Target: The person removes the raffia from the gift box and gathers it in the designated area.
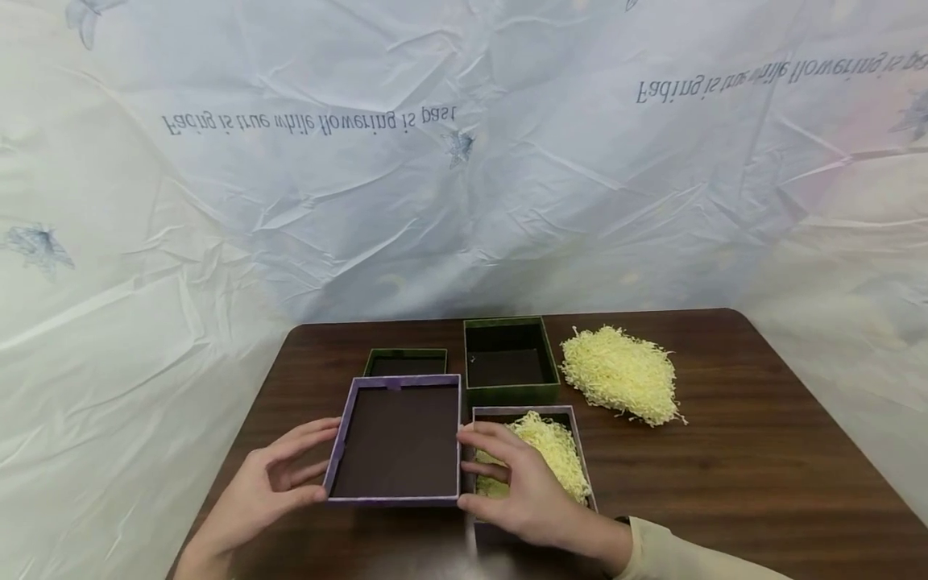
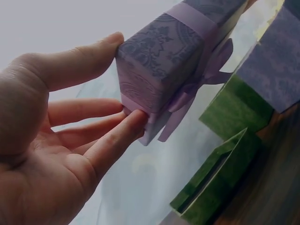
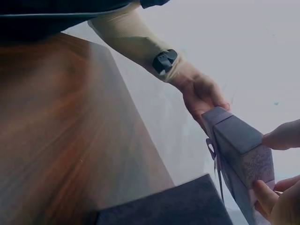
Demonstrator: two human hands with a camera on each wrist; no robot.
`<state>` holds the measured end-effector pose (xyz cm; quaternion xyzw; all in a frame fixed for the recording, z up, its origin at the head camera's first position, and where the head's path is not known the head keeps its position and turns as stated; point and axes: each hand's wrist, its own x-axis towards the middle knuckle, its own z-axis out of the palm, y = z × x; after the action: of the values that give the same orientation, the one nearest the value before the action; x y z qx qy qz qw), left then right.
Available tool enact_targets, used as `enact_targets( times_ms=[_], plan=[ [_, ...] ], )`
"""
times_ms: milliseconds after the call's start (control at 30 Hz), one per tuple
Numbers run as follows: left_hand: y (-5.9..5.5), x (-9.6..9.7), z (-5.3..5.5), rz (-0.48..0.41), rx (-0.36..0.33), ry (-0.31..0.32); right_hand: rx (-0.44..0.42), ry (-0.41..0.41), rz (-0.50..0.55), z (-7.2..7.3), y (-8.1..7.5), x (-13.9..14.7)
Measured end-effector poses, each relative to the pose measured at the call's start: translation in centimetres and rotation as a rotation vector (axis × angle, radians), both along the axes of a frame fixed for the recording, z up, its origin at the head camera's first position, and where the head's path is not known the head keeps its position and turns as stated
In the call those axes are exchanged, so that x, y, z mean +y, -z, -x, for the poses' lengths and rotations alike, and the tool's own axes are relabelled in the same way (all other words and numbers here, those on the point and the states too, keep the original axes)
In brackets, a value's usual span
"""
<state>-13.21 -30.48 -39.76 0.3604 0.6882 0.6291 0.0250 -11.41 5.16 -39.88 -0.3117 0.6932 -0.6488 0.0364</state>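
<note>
We hold the purple lid [image 1: 399,443] up off the surface [image 1: 754,435], hollow side up, just left of the purple box [image 1: 583,457] with yellow shreds [image 1: 554,451] in it. Our left grip [image 1: 264,483] pinches its left side and our right grip [image 1: 522,491] pinches its right side. We should hold both sides level, squeeze softly so the walls don't bend, and mind the ribbon bow [image 2: 180,98] underneath.

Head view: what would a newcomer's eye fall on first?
The bright yellow shred pile draws the eye first, lying on the dark table right of the larger green box. Next comes the purple-edged lid, held between the left hand and right hand. Behind, flipped lettering marks the pale sheet.
</note>
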Motion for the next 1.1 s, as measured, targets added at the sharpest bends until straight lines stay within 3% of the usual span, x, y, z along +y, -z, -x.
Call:
enact_targets(
  times_ms=[367,600,933,1100],
  plan=[
    [0.1,-1.9,-0.9,0.171,-0.118,-0.037,-0.099,-0.008,-0.036,-1.2,0.7,-1.8],
    [0.3,-2.4,-1.0,0.184,-0.111,-0.024,-0.118,-0.002,-0.064,-1.5,1.0,-2.5],
    [1.3,-2.7,-0.9,0.178,-0.133,0.013,-0.175,0.002,-0.143,-1.1,0.9,-3.3],
    [1.6,-3.1,-1.1,0.237,-0.216,0.004,-0.215,-0.034,-0.175,-1.1,1.0,-3.5]
  ],
)
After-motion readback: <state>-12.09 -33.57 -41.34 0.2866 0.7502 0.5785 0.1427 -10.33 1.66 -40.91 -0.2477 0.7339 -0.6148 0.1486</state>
